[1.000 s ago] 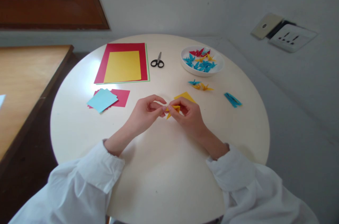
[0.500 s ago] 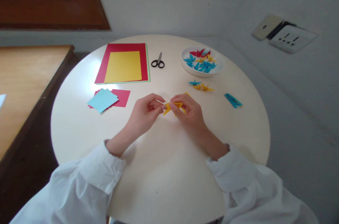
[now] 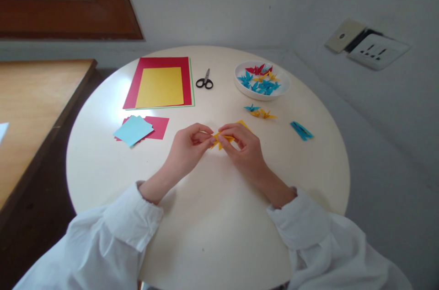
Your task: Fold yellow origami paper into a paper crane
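Both hands meet over the middle of the round white table. My left hand and my right hand pinch a small folded yellow paper piece between their fingertips, just above the tabletop. A yellow paper square lies partly hidden behind my right hand. White sleeves cover both forearms.
Red and yellow sheets lie stacked at the far left, with light blue and red squares nearer. Black scissors lie beyond. A white dish holds several paper cranes; two small cranes and a blue folded piece lie to the right.
The yellow piece has been turned and worked between the fingertips; the hands stayed in about the same place, with the fingers shifting slightly.
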Tool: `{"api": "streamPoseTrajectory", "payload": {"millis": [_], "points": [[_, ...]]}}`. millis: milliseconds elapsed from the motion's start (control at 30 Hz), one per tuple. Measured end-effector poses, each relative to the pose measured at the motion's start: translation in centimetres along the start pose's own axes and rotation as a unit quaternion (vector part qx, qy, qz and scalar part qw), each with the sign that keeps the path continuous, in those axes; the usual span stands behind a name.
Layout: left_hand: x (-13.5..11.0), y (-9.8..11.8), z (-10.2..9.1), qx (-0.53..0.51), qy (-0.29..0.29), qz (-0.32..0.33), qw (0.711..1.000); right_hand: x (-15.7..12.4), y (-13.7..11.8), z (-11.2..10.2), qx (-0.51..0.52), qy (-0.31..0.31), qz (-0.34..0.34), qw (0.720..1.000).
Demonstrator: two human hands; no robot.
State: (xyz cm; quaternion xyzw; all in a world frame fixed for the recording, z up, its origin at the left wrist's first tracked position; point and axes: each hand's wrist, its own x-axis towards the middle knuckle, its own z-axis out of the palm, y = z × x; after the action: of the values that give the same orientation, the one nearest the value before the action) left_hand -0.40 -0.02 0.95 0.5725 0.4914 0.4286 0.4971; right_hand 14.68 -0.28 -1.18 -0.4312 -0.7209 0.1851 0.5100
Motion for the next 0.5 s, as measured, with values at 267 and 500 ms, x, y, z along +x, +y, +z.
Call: {"api": "streamPoseTrajectory", "payload": {"millis": [267,500], "points": [[-0.05,-0.80,0.04,0.003,0.018,0.033,0.999,0.01,0.40,0.00,-0.047,-0.018,-0.019,0.999],[-0.15,-0.50,0.14,0.012,0.026,0.040,0.999,0.00,0.19,0.10,-0.064,-0.021,-0.014,0.998]]}}
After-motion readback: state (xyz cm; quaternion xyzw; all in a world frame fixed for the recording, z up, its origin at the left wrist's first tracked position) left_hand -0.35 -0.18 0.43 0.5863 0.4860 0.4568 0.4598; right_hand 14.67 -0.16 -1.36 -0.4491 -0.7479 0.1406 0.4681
